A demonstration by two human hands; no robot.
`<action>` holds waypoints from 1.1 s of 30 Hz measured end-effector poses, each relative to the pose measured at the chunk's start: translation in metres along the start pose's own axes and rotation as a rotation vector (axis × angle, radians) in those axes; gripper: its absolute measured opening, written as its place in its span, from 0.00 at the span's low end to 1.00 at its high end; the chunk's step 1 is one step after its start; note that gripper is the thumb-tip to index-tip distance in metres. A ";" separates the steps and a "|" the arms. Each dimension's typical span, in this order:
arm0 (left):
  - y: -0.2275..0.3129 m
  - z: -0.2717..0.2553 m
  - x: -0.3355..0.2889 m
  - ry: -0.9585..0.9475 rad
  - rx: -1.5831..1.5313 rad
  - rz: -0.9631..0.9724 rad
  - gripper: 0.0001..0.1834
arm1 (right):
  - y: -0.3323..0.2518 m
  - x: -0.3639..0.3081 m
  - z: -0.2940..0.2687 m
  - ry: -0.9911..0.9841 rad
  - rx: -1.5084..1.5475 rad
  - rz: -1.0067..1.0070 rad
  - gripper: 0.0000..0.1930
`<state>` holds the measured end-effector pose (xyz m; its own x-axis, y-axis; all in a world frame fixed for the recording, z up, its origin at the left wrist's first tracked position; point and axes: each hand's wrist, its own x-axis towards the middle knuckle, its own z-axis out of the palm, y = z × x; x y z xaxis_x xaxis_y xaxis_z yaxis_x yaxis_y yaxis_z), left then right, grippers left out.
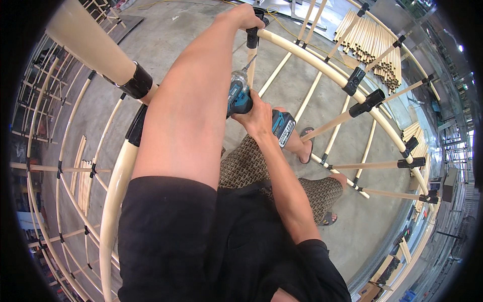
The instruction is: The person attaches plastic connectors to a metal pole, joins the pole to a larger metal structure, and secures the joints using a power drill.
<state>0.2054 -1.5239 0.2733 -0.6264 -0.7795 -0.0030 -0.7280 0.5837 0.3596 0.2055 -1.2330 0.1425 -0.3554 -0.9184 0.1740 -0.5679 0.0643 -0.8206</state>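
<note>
My left hand (241, 18) reaches far forward, its fingers closed on a black pipe joint (252, 36) at the end of a cream-coloured curved pipe (292, 48). Below it, my right hand (257, 117) is wrapped round the grip of a teal and black cordless driver (239, 96). The driver's bit (250, 60) points up toward the joint, beside an upright cream pipe under it. Whether the bit touches anything I cannot tell. The driver's battery (285, 128) sticks out to the right of my wrist. My left forearm hides part of the frame.
Cream pipes with black joints (355, 80) form a frame in front and to the right. A thick pipe (95, 45) passes close by my left arm. Another pipe rack (60, 171) stands at left. Pipes lie stacked (377, 55) at the far right on the grey concrete floor (166, 30).
</note>
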 end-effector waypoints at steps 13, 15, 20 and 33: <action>-0.007 0.008 -0.022 0.133 -0.180 0.003 0.27 | -0.006 -0.003 0.002 -0.033 -0.005 -0.004 0.44; 0.003 0.016 -0.022 0.182 -0.220 0.014 0.26 | 0.001 -0.003 0.001 -0.026 -0.051 0.001 0.44; 0.011 0.030 -0.027 0.317 -0.195 -0.104 0.26 | 0.005 -0.010 0.003 -0.004 -0.060 -0.005 0.41; 0.125 0.114 -0.082 0.578 -0.148 0.521 0.27 | 0.026 -0.021 0.019 0.026 -0.092 -0.223 0.11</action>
<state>0.1339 -1.3615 0.2122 -0.6032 -0.4328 0.6700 -0.3113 0.9011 0.3018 0.2120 -1.2196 0.1070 -0.2319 -0.9037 0.3598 -0.6990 -0.1024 -0.7077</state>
